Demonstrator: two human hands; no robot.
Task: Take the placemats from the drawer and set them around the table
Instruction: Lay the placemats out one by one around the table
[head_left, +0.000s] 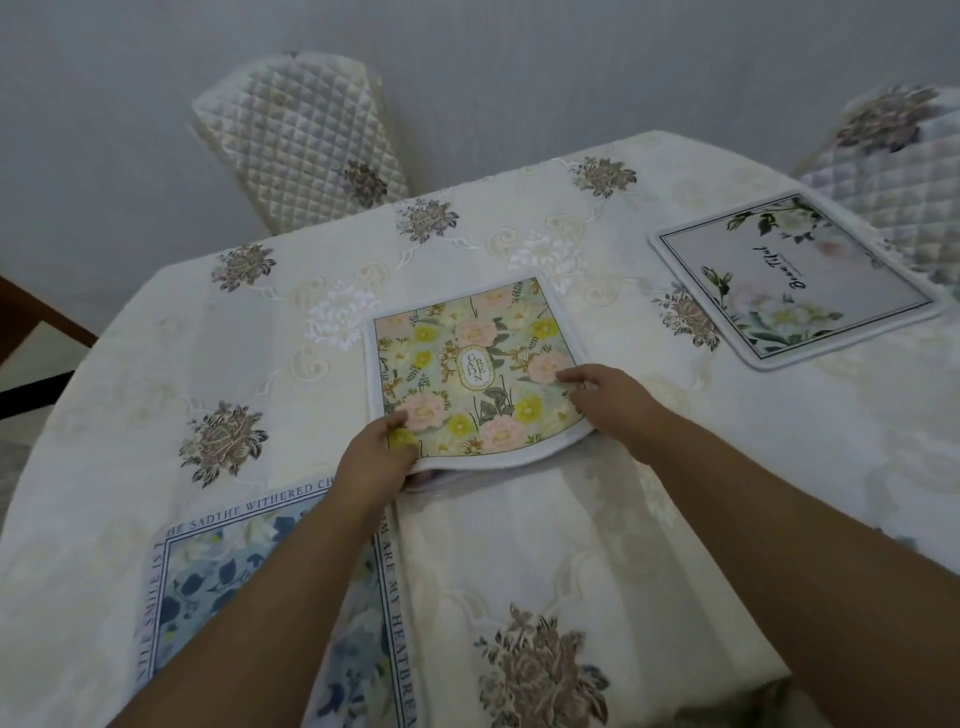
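While a blue placemat (270, 587) lies at the near left edge of the worktop (727, 467) and a white placemat (789, 280) at the far right edge, a third, flowered placemat (472, 364) is in hand over the middle, its near edge lifted. The left hand (376, 457) grips its near left corner, thumb on top, fingers curled beneath. The right hand (608, 400) appears to pinch the right edge, fingers on top, thumb hidden. This looks like the setting-out step. Next the mat probably needs moving to an unfilled place, perhaps by the quilted chair (296, 135) at the far edge, and laying flat. Its oval label seems to read GARDEN, and the blue border shows "THE WITHERED" and "ARE MY". The white mat's script is upside down and unclear.
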